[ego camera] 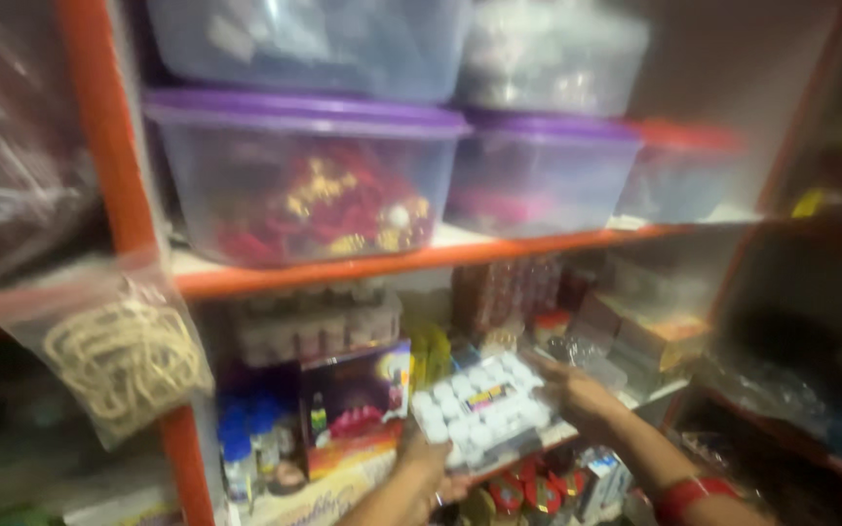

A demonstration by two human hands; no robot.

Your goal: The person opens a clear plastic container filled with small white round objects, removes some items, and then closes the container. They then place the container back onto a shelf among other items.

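A clear pack of small white round pieces lies tilted on the lower shelf. My left hand grips its near lower edge from below. My right hand holds its right side, with a red band on that wrist. Beside the pack on the left stands a dark box with a red and purple picture. Small blue-capped bottles stand further left. The frame is blurred.
An orange shelf frame carries clear tubs with purple lids holding red and gold items. A plastic bag of pale cord hangs on the upright. Boxes and red-topped jars crowd the lower shelves.
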